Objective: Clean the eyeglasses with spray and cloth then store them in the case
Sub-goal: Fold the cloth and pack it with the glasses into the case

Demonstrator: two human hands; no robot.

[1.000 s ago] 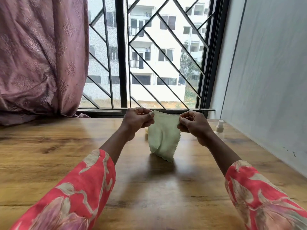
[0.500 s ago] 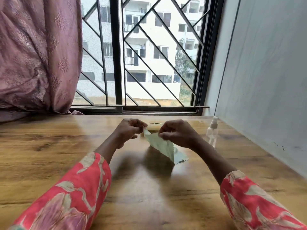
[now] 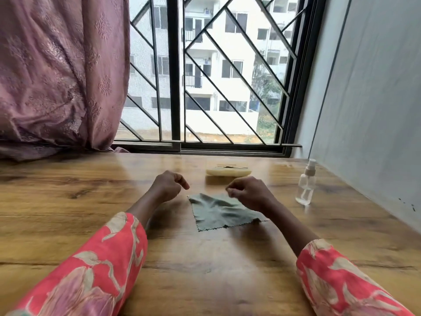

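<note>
Lying flat on bench (image 3: pixel 68 213): cloth (image 3: pixel 222 212), soft, limp; pinching at corner advised. L hand (image 3: pixel 168 187) & R hand (image 3: pixel 249 192) loosely curled, holding nothing.

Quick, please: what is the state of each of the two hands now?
Left hand: loosely curled, holding nothing.
Right hand: loosely curled above the cloth, holding nothing.

Right forearm (image 3: pixel 282 222) overlapping the near right corner of the cloth (image 3: pixel 218 212). Case (image 3: pixel 228 171) blurred, contents indistinct; a dark line across its top, too soft to identify. Both sleeves (image 3: pixel 91 274) cut off by the lower edge. Curtain (image 3: pixel 57 71) cut off at left and top. Fingertips curled under, hidden.
</note>
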